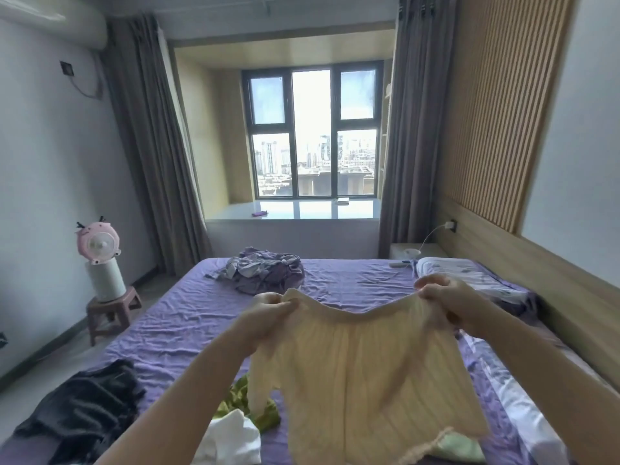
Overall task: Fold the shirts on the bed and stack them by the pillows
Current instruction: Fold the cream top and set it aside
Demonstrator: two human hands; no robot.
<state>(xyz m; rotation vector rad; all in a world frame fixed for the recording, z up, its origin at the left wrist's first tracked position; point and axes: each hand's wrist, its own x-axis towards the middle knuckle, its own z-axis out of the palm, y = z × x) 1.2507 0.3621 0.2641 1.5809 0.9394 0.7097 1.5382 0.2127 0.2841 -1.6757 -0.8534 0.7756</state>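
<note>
Holding the cream ribbed knit shirt (362, 367) up in the air w/ both hands, over the near part of the purple-sheeted bed (174, 330): my left hand (268, 317) pinches one top corner, my right hand (449, 305) pinches the other, fingers curled into the fabric on both sides, top edge sagging a bit between them. Body of the shirt hangs free, one sleeve dangling at lower left, right above the crumpled green garment (241, 397) and the white garment (231, 437). Risks as I see them: knit is soft & stretchy, so if I pull the corners apart too hard it may distort, and if one pinch slips the whole thing drops onto that unfolded pile and tangles. Laying it flat here looks awkward too, since the clothes underneath would bunch it up and give a lumpy fold; better a bare patch of sheet further up. The dangling sleeve could fold under itself unseen. Dark grey heap of clothing (84, 411) at near left and the purple-grey crumpled pile (265, 268) further up the bed are not yet folded. White patterned pillow (469, 280) sits at the right by the headboard, no stack visible beside it.
</note>
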